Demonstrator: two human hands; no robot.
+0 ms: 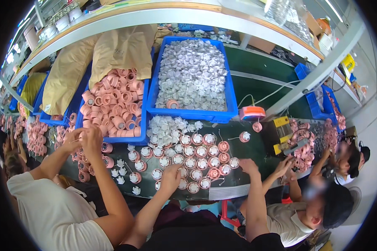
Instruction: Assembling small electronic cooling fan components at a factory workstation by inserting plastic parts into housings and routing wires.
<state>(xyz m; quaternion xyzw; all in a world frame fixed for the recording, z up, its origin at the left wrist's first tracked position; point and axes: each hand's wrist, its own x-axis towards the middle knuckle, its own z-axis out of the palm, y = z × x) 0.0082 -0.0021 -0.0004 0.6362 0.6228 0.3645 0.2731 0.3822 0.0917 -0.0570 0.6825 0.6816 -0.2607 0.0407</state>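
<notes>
While the left hand [171, 178] bends its fingers by a pink cup [183, 172] in front of the blue tub [192, 115], I cannot tell if it holds anything. The right hand [250, 167], in front of the tub and to its right, has its fingertips just beside an end cup [234, 162]; I cannot tell its grip either. More cups [201, 151] sit in rows in front of the tub, and loose white tops [163, 126] lie heaped near its front. The step in hand looks like lining up cups; the next move seems to call for a soft pinch.
</notes>
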